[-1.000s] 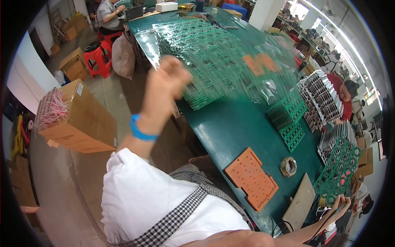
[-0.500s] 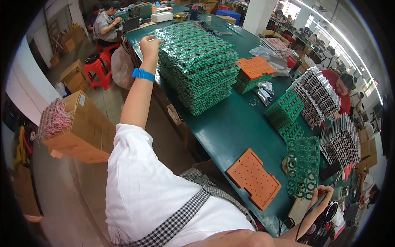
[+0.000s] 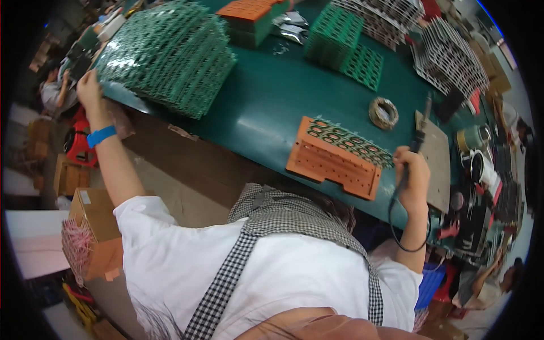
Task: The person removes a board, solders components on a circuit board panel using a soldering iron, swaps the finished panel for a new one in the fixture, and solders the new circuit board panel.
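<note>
My left hand is at the far left, fingers closed at the near-left corner of a tall stack of green circuit board panels. It appears to pinch a panel's edge, though the fingertips are partly hidden. My right hand grips a soldering iron, its tip pointing up and away and its black cord looping below. The same hand also holds one end of a green panel with round holes. That panel lies tilted over the far part of an orange fixture tray, which is dotted with small holes.
A roll of tape or wire lies beyond the tray. Farther back are an orange block on green panels, silver packets, perforated green panels and pale stacked boards. A tan board lies right; a cardboard box stands left.
My view has turned down and toward the right. The right hand has brought the perforated panel from upright beside the orange tray to lying over it. The left hand stays at the stack's corner.
</note>
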Tool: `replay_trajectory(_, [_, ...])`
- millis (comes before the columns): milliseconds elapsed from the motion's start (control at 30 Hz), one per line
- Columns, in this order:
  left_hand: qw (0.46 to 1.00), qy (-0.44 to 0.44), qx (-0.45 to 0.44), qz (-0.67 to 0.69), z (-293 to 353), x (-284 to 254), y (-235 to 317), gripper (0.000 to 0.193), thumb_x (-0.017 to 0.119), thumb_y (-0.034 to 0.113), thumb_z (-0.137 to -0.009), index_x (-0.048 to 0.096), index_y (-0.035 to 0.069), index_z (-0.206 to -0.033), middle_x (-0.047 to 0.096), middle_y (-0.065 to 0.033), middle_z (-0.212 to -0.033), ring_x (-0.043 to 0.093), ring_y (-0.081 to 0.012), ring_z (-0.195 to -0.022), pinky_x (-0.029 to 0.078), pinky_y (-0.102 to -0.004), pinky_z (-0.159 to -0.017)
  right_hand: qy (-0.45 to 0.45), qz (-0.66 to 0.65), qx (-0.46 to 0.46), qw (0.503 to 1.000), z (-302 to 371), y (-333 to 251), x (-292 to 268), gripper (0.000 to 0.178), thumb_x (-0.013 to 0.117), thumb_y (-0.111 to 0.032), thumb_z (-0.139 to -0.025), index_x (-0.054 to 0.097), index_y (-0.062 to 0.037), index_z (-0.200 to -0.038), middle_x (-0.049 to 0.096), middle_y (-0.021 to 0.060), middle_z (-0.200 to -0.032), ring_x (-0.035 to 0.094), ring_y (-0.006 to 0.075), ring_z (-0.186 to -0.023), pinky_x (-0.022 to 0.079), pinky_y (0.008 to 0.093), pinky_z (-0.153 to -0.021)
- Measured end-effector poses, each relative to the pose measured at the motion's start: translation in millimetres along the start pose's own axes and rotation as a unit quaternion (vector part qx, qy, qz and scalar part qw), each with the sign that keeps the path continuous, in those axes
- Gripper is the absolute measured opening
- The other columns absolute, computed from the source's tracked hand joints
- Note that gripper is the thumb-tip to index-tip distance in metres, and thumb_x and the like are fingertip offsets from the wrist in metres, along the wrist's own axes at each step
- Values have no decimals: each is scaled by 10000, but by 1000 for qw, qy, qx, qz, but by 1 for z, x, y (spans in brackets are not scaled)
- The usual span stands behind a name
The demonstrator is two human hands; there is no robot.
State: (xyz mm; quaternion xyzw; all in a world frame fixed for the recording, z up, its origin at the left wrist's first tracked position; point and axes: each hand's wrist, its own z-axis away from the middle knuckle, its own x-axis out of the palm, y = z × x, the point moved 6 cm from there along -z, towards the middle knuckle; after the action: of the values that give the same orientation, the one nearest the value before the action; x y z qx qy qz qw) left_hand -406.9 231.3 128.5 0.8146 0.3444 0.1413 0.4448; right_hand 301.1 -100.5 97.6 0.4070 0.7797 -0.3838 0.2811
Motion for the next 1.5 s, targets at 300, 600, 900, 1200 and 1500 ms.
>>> replay_trajectory(300, [984,101,55,137,204,5,157,292,392,231,-967,530,-18,-903,357,20,-553,289,-63,-470,215,-208,-414,-80,135,-117,981,39,-27,31,246,629,-55,-627,557,-67,-862,566,116,-820,573,271,-682,459,352,-535])
replay_trajectory(600, [809,-523,268,17,467,168,171,186,609,198,-853,581,50,-963,594,-101,-950,596,-263,-594,473,-337,-503,-119,152,7,981,81,-20,55,204,642,-107,-671,585,-112,-866,568,59,-732,584,229,-628,449,334,-503])
replay_trajectory(900, [663,-686,297,-46,497,214,173,404,727,193,-719,603,151,-1101,516,-82,-1225,627,-207,-669,520,-314,-566,-58,78,180,979,68,27,27,324,787,-120,-645,494,-52,-766,656,141,-976,632,303,-760,488,359,-590])
replay_trajectory(1200, [622,-680,375,-101,498,217,178,446,704,329,-728,609,187,-1140,535,-96,-1225,609,-137,-649,510,-257,-538,-171,94,184,963,56,39,62,316,730,-134,-668,539,-68,-911,623,113,-966,565,327,-953,453,415,-805])
replay_trajectory(1500, [718,-645,264,-2,492,212,168,313,640,239,-844,607,111,-1128,594,-97,-1113,644,-200,-696,520,-285,-543,111,248,319,908,125,20,-89,271,715,-14,-744,482,-4,-882,634,208,-1090,613,301,-1007,492,367,-847])
